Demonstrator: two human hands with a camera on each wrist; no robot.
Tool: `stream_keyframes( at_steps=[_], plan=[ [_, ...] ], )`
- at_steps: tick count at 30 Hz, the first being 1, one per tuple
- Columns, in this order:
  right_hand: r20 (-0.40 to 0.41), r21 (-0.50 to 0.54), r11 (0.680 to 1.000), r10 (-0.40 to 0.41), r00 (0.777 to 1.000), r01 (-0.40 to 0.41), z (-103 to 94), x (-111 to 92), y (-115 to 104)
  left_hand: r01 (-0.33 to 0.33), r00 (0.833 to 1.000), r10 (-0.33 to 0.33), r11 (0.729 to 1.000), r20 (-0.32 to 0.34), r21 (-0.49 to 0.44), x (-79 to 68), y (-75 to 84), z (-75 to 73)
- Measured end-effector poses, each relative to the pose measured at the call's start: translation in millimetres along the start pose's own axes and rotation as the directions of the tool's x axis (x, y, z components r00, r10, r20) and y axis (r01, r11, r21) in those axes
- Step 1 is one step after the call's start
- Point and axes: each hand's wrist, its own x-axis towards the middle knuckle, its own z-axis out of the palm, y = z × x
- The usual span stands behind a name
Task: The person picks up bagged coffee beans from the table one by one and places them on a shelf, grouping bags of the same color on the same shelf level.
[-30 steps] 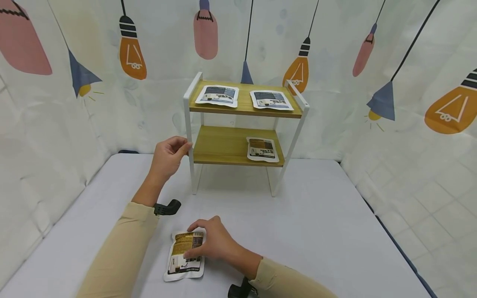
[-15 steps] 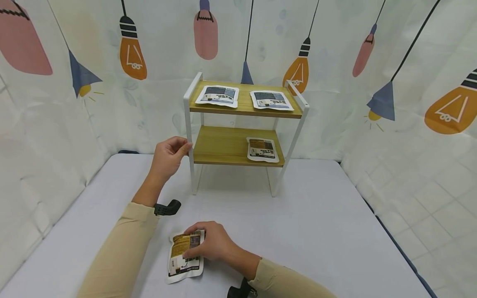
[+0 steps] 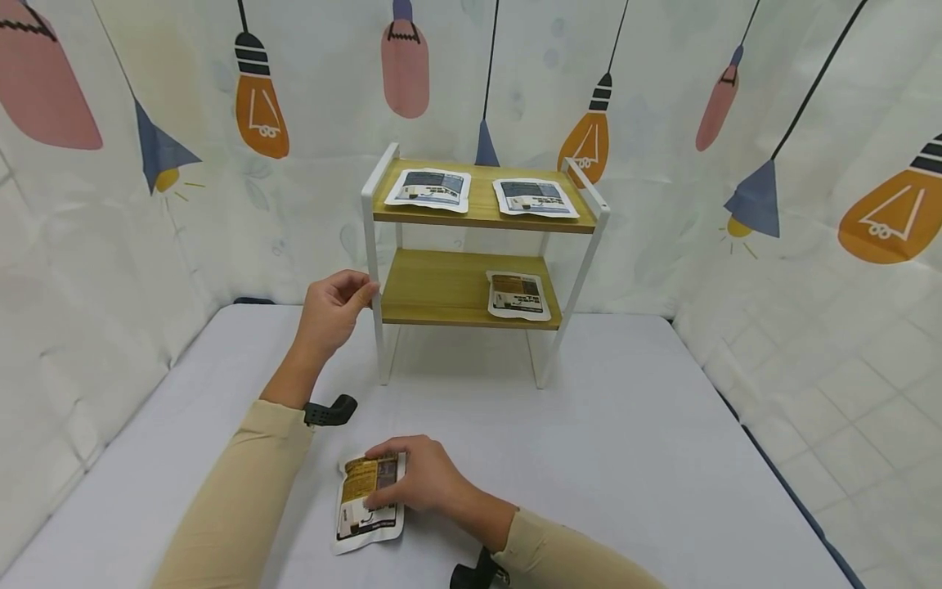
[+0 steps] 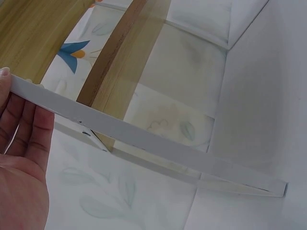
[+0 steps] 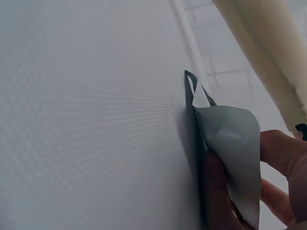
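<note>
A small two-tier shelf [image 3: 441, 312] with a white frame and yellowish wood boards stands on the table. My left hand [image 3: 334, 311] pinches its left front leg between thumb and fingers, and in the left wrist view those fingers [image 4: 41, 136] lie behind the white leg [image 4: 144, 136]. Near the table's front, my right hand [image 3: 423, 478] grips a flat foil pouch [image 3: 353, 523] with a brown and white label, thumb and fingers at opposite edges. Seen from the right wrist, the pouch [image 5: 235, 143] bends between the digits, its lower edge close to the white cloth.
Two blue-labelled pouches, one on the left [image 3: 429, 190] and one on the right [image 3: 536, 199], lie on the upper board. Another brown-labelled pouch [image 3: 518, 296] rests at the right of the lower board. A patterned curtain [image 3: 309, 196] encloses the white-covered table [image 3: 625, 458].
My right hand's fingers have drawn in on the pouch, which has shifted slightly to the right and turned a little. The left hand and shelf have stayed still.
</note>
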Motion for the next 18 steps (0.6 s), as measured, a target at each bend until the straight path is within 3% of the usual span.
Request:
stream_keyframes(
  at_steps=[18],
  plan=[
    [0.002, 0.073, 0.997, -0.013, 1.0, 0.012, -0.7, -0.5, 8.3, -0.007, 1.0, 0.007, 1.0, -0.001, -0.012, -0.9, -0.1, 0.7]
  ],
)
